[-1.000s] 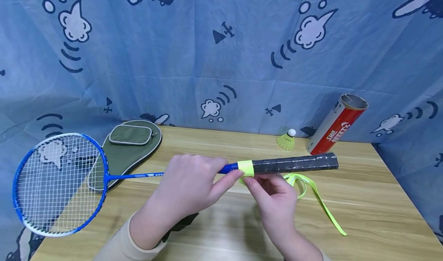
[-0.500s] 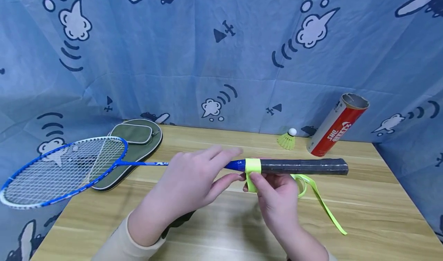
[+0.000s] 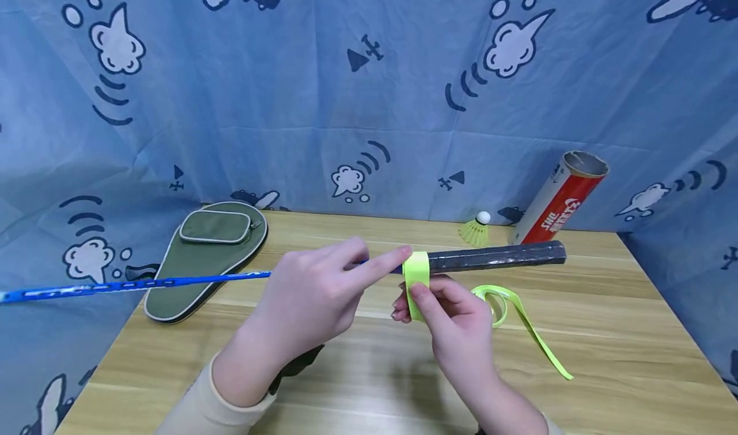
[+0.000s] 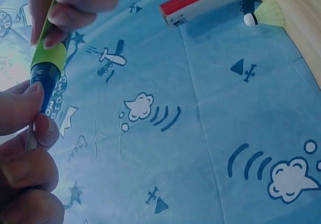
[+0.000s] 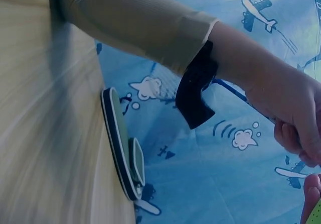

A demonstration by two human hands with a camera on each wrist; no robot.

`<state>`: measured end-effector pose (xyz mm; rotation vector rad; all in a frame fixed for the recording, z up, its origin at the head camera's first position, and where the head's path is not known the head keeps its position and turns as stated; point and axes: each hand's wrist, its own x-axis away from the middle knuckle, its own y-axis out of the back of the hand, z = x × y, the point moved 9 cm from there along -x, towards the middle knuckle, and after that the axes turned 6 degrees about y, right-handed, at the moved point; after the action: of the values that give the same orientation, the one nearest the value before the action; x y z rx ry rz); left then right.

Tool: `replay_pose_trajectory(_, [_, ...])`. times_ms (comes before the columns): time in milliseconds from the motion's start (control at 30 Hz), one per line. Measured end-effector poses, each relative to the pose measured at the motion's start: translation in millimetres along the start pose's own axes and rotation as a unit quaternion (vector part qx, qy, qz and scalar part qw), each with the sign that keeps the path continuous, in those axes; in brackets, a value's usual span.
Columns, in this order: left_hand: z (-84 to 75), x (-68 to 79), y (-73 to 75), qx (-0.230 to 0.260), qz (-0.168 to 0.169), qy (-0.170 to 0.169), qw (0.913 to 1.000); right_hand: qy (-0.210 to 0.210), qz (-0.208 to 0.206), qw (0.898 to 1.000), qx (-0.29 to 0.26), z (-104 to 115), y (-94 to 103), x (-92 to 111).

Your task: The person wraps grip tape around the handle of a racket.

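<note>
A blue badminton racket (image 3: 127,286) is held level, its head seen edge-on at the left. My left hand (image 3: 319,287) pinches it at the blue cone (image 4: 44,81), with the index finger stretched to the edge of the tape. Bright yellow-green grip tape (image 3: 416,268) wraps around the front end of the black handle (image 3: 498,256). Just below the handle, my right hand (image 3: 455,313) pinches the tape between thumb and fingers. The tape's loose length (image 3: 533,332) curls behind that hand and trails over the table. Most of the racket shaft behind my left hand is hidden.
On the wooden table (image 3: 634,332), a green racket cover (image 3: 202,255) lies at the back left. A yellow shuttlecock (image 3: 475,231) and a tilted red-and-white tube (image 3: 559,201) stand at the back right, against a patterned blue curtain (image 3: 311,89).
The racket has rolled about its shaft, its head turning from face-on to edge-on. My left fingers have lifted and regripped the cone, while my right hand keeps holding the tape.
</note>
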<state>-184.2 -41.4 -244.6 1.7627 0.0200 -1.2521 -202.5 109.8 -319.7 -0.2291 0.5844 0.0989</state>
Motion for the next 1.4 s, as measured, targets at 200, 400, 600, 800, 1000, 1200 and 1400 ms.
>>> replay_pose_trajectory(200, [-2.1,-0.5,-1.2,0.016,0.016,-0.001,0.9998,0.035,0.012,0.999,0.000,1,1.4,-2])
replay_pose_trajectory(400, [-1.9,0.6,-4.4,0.013,0.045,0.010,0.9989,0.062,0.005,0.998,0.020,3,3.9,-2])
replay_pose_trajectory(600, [2.8,2.1,-7.8,-0.004,0.068,0.032,0.9972,0.085,0.005,0.996,0.034,7,3.6,-1])
replay_pose_trajectory(800, [2.7,3.9,-8.7,0.025,0.086,0.028,0.9956,0.061,-0.029,0.996,0.051,3,8.5,-2])
replay_pose_trajectory(1000, [1.9,3.2,-7.3,0.070,0.098,0.024,0.9924,0.059,-0.036,0.995,0.075,5,10.8,-4])
replay_pose_trajectory(1200, [2.1,3.8,-5.4,0.061,0.102,0.018,0.9927,0.068,0.016,0.996,0.048,6,4.4,-5])
replay_pose_trajectory(1400, [4.2,4.7,-2.2,0.066,0.101,0.024,0.9924,0.074,0.020,0.995,0.068,5,3.4,-6])
